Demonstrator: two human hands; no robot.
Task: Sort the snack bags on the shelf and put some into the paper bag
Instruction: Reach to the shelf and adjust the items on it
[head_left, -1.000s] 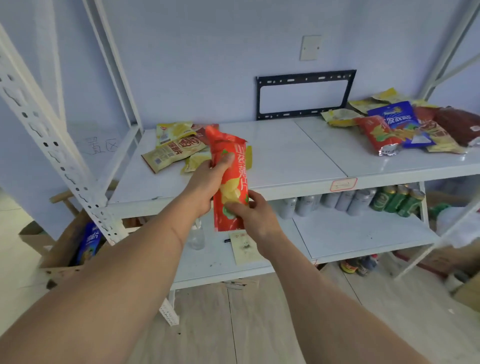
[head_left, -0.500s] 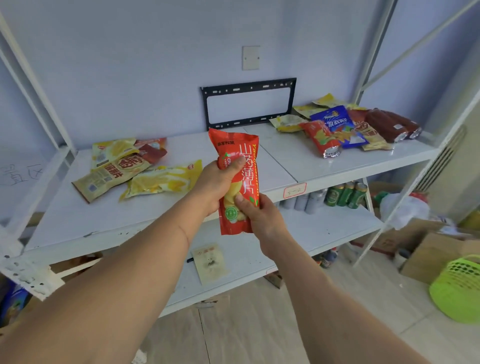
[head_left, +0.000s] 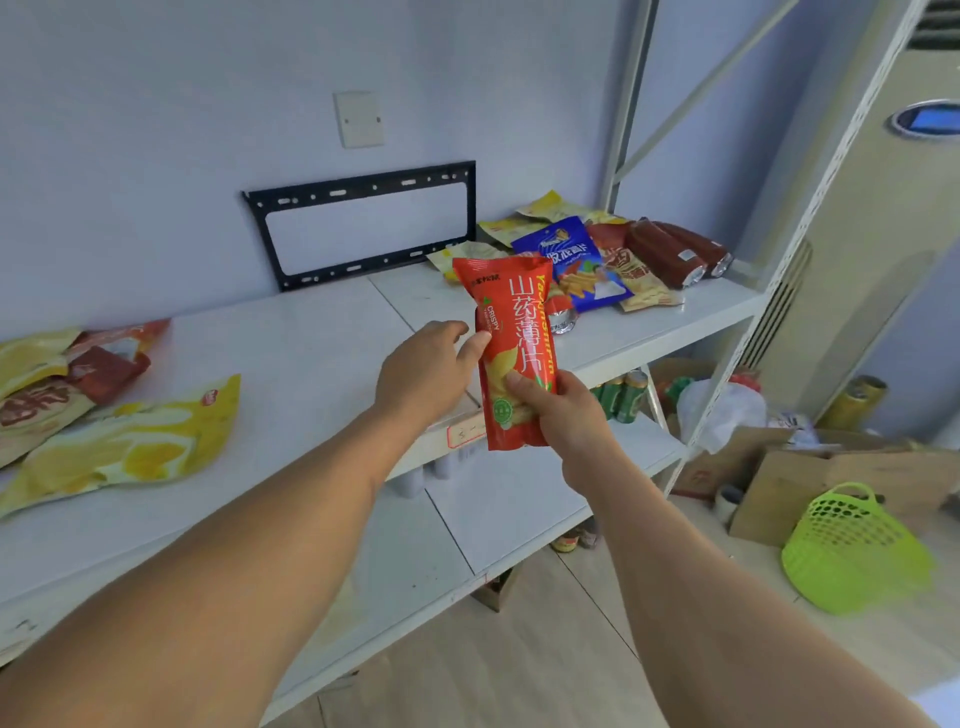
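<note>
A red snack bag (head_left: 511, 332) stands upright in the air in front of the white shelf (head_left: 291, 343). My right hand (head_left: 563, 410) grips its lower part, thumb across the front. My left hand (head_left: 428, 369) is beside the bag's left edge with relaxed fingers, the fingertips just touching it. One pile of snack bags lies at the shelf's left end, with a yellow bag (head_left: 124, 447) in front. Another pile lies at the right end, with a blue bag (head_left: 576, 265) on top. No paper bag is in view.
A black metal bracket (head_left: 358, 223) leans on the wall behind the shelf. Cans (head_left: 621, 395) stand on the lower shelf. On the floor at the right are cardboard boxes (head_left: 810, 478) and a green plastic basket (head_left: 852, 551). A slanted white shelf post (head_left: 789, 249) rises at the right.
My view has swung to the right. The red bag has travelled right toward the right-hand pile. My left hand has let go of it and now only touches its edge.
</note>
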